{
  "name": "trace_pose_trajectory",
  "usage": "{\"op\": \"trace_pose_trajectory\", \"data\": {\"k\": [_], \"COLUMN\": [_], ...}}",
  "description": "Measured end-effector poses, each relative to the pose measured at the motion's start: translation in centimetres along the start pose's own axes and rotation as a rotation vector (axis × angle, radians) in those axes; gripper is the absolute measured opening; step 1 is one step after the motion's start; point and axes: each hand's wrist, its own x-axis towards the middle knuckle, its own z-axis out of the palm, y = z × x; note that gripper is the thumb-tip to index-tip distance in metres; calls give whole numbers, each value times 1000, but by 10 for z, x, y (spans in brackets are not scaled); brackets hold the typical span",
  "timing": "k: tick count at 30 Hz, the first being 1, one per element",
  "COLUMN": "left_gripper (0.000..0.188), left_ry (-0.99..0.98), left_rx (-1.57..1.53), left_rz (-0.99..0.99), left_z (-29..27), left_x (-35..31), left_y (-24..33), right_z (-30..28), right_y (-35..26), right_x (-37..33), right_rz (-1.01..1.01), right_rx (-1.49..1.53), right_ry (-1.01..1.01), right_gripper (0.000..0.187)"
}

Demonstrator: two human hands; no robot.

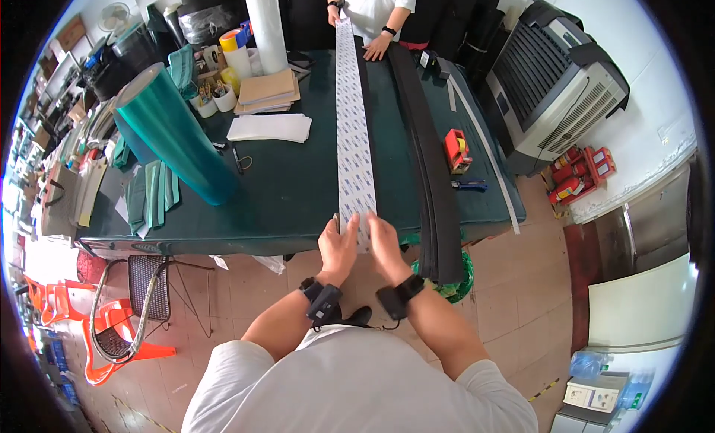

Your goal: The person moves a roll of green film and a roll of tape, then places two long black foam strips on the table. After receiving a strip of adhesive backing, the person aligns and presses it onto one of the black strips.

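On my left, a teal roll is standing on the dark green table, well apart from the work. My left hand is coming next, its thumb and fingers closing on the near end's left edge of a white-and-blue patterned strip. That strip is lying between my hands, its long axis running straight away from me to a co-worker's hand at the far end. My right hand is sitting beside its right edge, about equally near; blur is hiding whether those fingers are pinching. Farther right, black strips are lying lengthwise, apart from it.
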Motion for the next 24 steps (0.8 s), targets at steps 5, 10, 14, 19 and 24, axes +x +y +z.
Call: {"op": "trace_pose_trajectory", "data": {"k": [5, 10, 14, 19, 24], "left_gripper": [34, 39, 45, 59, 57], "left_ry": [-50, -84, -128, -200, -52], "left_rx": [122, 272, -25, -421, -17], "left_rz": [537, 806, 273, -626, -249], "left_z": [-2, -6, 3, -7, 3], "left_x": [-10, 1, 0, 28, 4], "left_y": [-35, -66, -22, 3, -20], "right_z": [-6, -2, -6, 7, -6], "right_y": [-17, 11, 28, 40, 49], "right_x": [28, 19, 11, -23, -9], "right_rz": [412, 213, -146, -449, -233], "right_rx": [249, -114, -380, -622, -440], "right_ry": [-67, 141, 204, 238, 141], "right_gripper": [46, 51, 51, 50, 47]}}
